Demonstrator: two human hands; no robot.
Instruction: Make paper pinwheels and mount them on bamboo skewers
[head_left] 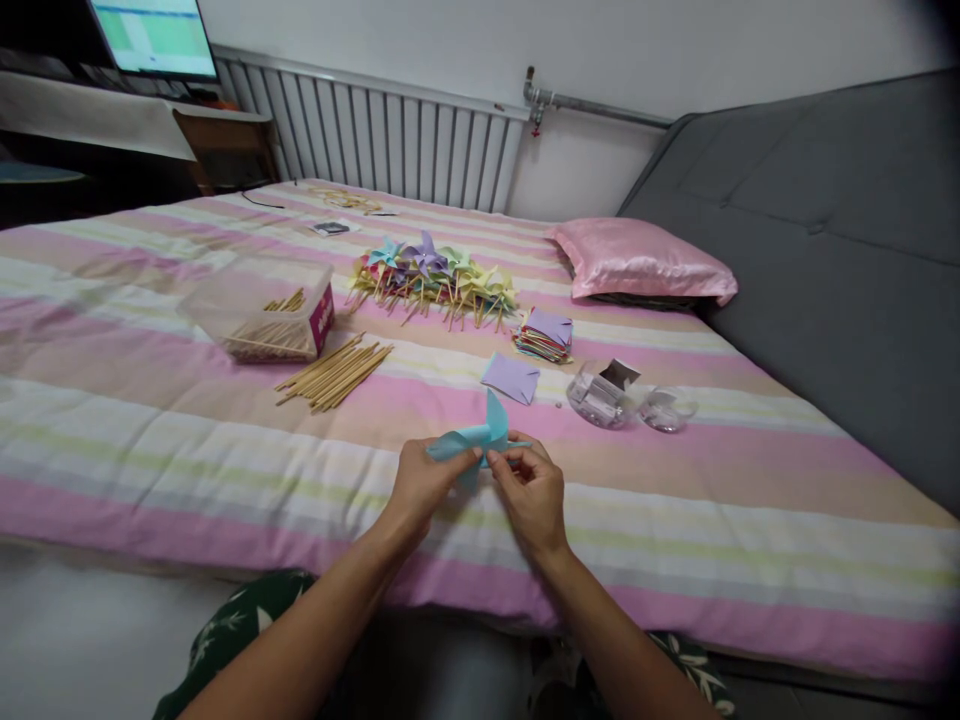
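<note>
Together, the left hand (424, 480) and the right hand (529, 485) pinch one blue paper pinwheel (480, 440), fingers closed on its folds, just above the near part of the bed (150, 440). Beyond the hands lies one purple paper square (510, 378), and past it one stack of coloured squares (544, 335). Ahead to the left sit one loose bundle of wooden sticks (336, 372) and one clear box (259, 312) with more sticks. Two clear containers (600, 395) lie ahead to the right. One heap of finished pinwheels (435, 280) lies farther off, one pink pillow (641, 260) beyond. Striped bedding around both hands lies open; nothing crowds them
</note>
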